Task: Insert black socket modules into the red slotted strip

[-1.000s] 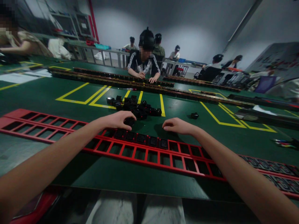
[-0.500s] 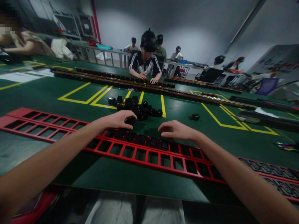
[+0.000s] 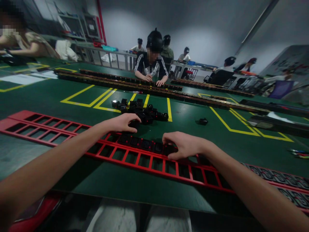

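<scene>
A long red frame [image 3: 138, 160] with two rows of rectangular openings lies across the table in front of me. Several black socket modules [image 3: 146, 144] sit side by side in the middle of its far row. My right hand [image 3: 183, 144] has its thumb and fingers around the rightmost module [image 3: 169, 149] of that group, which it partly covers. My left hand [image 3: 125, 123] hovers over the far edge of the frame, thumb and fingers apart, with nothing visible in its grasp. Just beyond it is a loose pile of black modules [image 3: 147, 116].
One loose black module [image 3: 203, 121] lies to the right of the pile. Long dark rails [image 3: 116, 83] cross the table farther back, where a person [image 3: 152, 64] works. At right, the frame holds grey-and-black parts [image 3: 267, 174]. Cable ends [image 3: 299, 153] lie at the right edge.
My right hand has come down and toward me onto the rightmost black socket module, where before it was raised above the frame. My left hand has hardly moved.
</scene>
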Demonstrator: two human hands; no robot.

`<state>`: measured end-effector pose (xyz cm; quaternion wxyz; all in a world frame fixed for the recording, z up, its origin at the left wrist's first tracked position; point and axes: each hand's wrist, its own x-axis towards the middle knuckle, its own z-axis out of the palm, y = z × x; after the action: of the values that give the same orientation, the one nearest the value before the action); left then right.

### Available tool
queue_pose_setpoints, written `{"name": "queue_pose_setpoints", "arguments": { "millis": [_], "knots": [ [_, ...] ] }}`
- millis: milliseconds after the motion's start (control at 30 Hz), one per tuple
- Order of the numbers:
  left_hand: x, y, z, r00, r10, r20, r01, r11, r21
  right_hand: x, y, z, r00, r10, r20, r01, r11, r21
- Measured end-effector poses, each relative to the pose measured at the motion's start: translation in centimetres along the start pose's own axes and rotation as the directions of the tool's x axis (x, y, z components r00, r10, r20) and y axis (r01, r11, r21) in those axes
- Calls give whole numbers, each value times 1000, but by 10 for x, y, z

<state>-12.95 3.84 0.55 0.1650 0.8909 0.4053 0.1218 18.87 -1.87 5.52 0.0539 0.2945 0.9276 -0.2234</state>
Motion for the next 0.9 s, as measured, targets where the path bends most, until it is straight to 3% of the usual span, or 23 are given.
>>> {"name": "queue_pose_setpoints", "arguments": {
  "millis": [367,800,900],
  "knots": [
    [-1,1,-1,1000,-13,11,13,1000,-14,0,-4,-1,999,-26,-27,26,1000,-12],
    [-1,-2,0,1000,-10,10,11,1000,-13,0,-13,5,976,-184,-114,173,980,-97],
    [-1,-1,0,1000,-26,16,27,1000,-8,-4,-8,0,956,-224,-189,217,974,-56]
  ]
}}
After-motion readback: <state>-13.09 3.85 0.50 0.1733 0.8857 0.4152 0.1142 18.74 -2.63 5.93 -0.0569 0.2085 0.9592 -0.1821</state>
